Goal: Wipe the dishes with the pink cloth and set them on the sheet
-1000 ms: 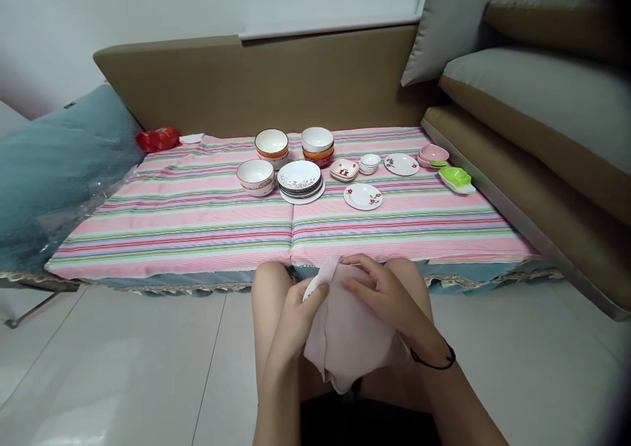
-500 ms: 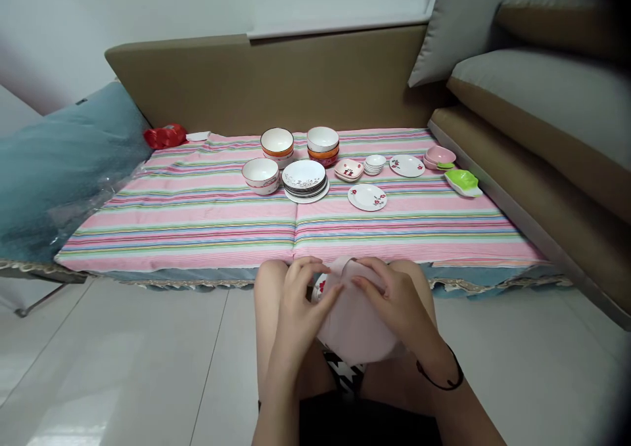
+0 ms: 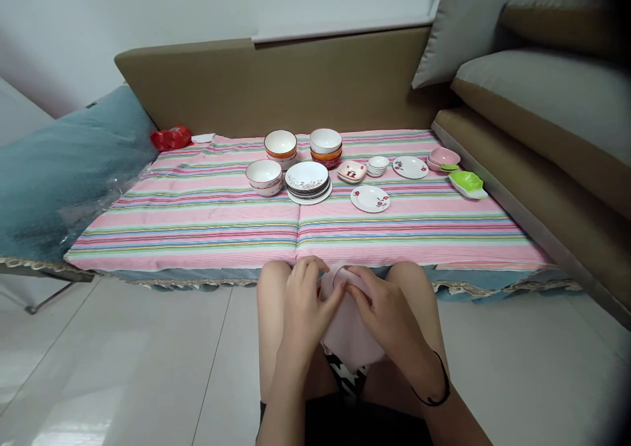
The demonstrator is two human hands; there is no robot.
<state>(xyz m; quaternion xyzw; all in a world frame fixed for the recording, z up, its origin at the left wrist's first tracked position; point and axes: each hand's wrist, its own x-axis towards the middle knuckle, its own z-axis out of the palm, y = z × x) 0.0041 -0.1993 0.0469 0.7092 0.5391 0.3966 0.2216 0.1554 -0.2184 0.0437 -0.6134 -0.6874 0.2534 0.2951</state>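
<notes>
A pale pink cloth point(image 3: 349, 341) is bunched between my hands above my lap. My left hand point(image 3: 306, 301) grips its left side, fingers curled over the top edge and thumb pressing inward. My right hand point(image 3: 384, 308) pinches the cloth from the right, thumb and fingertips close to the left thumb. Under the cloth is a white plate with a red flower, now almost wholly covered; how each hand touches it is hidden. A plate with red flowers point(image 3: 370, 199) lies on the striped cover beyond my knees.
On the striped cover point(image 3: 197, 226) stand stacked bowls point(image 3: 265, 178), stacked plates point(image 3: 306, 177), small white dishes point(image 3: 377, 164), square dishes point(image 3: 351, 171), another flowered plate point(image 3: 410, 167), pink bowls point(image 3: 444, 157) and a green dish point(image 3: 467, 184). Cushions point(image 3: 542, 104) rise at right; a red bundle point(image 3: 171, 138) lies far left.
My right hand has moved slightly left, nearer my left hand, and the cloth looks narrower and more gathered. The plate's red flower, visible before, is now nearly covered. The view has shifted slightly.
</notes>
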